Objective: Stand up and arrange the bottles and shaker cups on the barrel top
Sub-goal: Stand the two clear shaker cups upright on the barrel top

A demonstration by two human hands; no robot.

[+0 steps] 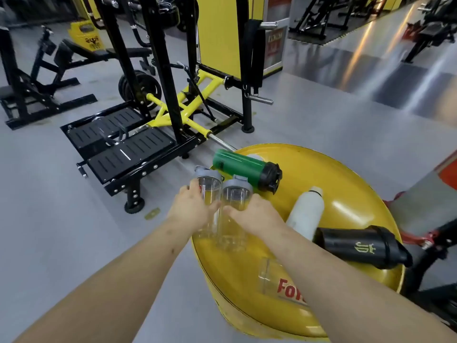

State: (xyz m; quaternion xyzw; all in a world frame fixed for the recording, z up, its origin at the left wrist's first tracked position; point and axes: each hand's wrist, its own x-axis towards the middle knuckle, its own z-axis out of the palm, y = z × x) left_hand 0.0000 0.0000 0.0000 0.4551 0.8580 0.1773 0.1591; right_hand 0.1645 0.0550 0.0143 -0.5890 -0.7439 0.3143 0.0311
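Observation:
Two clear shaker cups with grey lids stand upright side by side at the left edge of the yellow barrel top [346, 194]. My left hand [191, 209] grips the left clear cup [210, 189]. My right hand [254, 215] grips the right clear cup [236, 199]. A green bottle with a black cap [244, 170] lies on its side at the far edge. The white bottle [306, 214] and the black shaker [361, 246] lie flat on the right. Another clear cup with red lettering [274, 278] lies flat, partly hidden under my right forearm.
A black and yellow weight machine [138, 134] with foot plates stands on the grey floor just left of and behind the barrel. A chrome bar end [222, 143] points toward the barrel's far edge. Red and black equipment [430, 240] sits close on the right.

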